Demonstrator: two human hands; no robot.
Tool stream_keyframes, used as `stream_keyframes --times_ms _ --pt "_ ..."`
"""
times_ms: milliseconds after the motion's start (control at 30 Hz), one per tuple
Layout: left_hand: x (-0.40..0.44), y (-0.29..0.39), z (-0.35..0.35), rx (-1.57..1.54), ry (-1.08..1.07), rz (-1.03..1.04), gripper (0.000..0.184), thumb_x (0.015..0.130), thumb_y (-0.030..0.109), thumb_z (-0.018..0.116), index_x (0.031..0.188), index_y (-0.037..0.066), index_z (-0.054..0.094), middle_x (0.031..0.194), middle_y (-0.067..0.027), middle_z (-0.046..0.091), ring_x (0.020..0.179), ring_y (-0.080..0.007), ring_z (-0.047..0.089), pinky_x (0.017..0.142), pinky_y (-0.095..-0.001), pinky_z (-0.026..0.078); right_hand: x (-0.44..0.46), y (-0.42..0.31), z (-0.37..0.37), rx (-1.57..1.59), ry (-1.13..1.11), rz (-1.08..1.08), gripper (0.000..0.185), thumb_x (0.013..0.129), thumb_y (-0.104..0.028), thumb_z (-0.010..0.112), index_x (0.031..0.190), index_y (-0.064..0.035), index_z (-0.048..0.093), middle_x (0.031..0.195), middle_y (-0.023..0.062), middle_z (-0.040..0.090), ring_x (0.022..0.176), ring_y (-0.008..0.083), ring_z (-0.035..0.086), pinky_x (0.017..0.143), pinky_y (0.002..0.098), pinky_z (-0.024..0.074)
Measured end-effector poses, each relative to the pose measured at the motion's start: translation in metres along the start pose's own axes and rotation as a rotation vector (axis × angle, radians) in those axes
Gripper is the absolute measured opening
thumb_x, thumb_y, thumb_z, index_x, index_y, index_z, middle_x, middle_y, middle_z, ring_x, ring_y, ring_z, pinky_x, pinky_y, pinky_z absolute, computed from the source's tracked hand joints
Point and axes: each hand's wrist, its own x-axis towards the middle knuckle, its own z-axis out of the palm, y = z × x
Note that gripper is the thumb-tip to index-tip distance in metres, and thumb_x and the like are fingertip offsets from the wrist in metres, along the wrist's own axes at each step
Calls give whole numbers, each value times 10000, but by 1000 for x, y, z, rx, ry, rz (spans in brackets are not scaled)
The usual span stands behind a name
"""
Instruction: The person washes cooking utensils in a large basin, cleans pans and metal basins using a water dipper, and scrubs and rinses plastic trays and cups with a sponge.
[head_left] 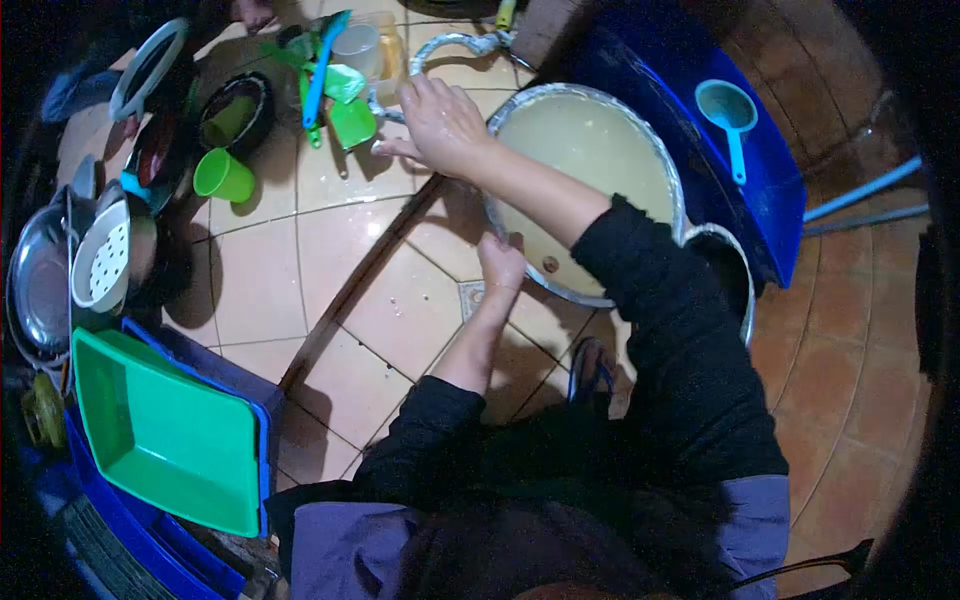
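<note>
A large round tub point(648, 150) with a pale, mottled rim holds cloudy whitish liquid. My left hand point(502, 265) is closed on the tub's near-left rim. Beyond the tub's far-left side, my right hand point(440, 125) has curled fingers and a thumb sticking out to the left, with a white smear on its tip. A pale, curved, hose-like band point(455, 42) runs up to the right hand; whether the fingers grip it is hidden. Left of that hand are a green cup point(352, 124) and a blue-handled utensil point(322, 75).
A blue trough point(765, 215) with a light-blue dipper point(727, 110) stands at right. At left are a green basin point(175, 430), a white strainer point(103, 258), metal pans point(42, 275) and another green cup point(224, 176). The tiled floor point(385, 285) looks wet.
</note>
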Motion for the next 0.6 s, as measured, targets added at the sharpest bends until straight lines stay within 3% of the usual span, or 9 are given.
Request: stream_keyframes --times_ms 33,100,167,233,300,367,400,467,600 --pt "7 -18 2 -49 -65 10 205 708 30 543 896 -50 529 794 -172 599 739 -202 579 671 -327 456 -7 9 -16 -12 -7 22 592 689 -493 626 1038 -31 501 996 144 506 932 297 509 774 391 421" --pt "-2 6 1 -362 -71 34 229 728 3 508 953 -42 512 843 -123 605 775 -177 577 714 -295 458 -31 35 -50 -55 -57 -127 592 682 -478 636 1044 -31 498 980 150 512 914 307 516 770 396 424" --pt "-1 5 1 -331 -108 31 243 741 -9 494 982 -40 499 893 -114 597 814 -175 570 743 -287 449 -67 81 -86 -172 -28 -182 543 697 -412 647 1058 -36 495 959 136 514 898 306 522 763 408 427" --pt "-1 1 -2 -299 -140 36 258 754 -22 481 1012 -38 485 943 -105 589 853 -173 562 772 -280 441 -105 126 -134 -285 -96 -121 425 698 -306 657 973 -18 507 942 161 521 859 321 537 715 405 453" --pt "3 -2 -3 -220 -167 49 265 754 -12 479 1017 -40 485 944 -110 589 857 -174 564 772 -279 440 -154 164 -175 -374 -296 115 331 726 -211 631 956 -15 498 940 174 517 846 350 533 726 418 449" --pt "3 -1 -4 -178 -190 72 270 758 -2 478 1025 -42 481 943 -113 588 850 -172 564 764 -278 443 -209 187 -203 -334 -348 363 263 770 -168 581 953 -3 489 934 187 513 835 365 531 731 429 444" --pt "0 6 -6 -142 -162 60 271 760 -5 481 1028 -43 480 942 -111 587 845 -171 564 759 -278 445 -236 193 -211 -338 -347 391 263 770 -168 581 953 -3 489 934 187 513 835 365 531 731 429 444" --pt "2 1 -1 -187 -137 59 279 765 -19 491 1042 -40 479 943 -107 583 839 -169 561 749 -276 450 -285 202 -222 -354 -357 643 231 804 -170 548 947 2 489 930 201 506 825 379 526 737 439 438" --pt "4 -3 -1 -165 -138 46 290 762 -20 485 1050 -46 473 931 -102 571 837 -166 549 751 -276 443 -371 204 -212 -374 -246 840 238 820 -200 536 926 10 502 927 207 502 835 383 520 742 438 430"
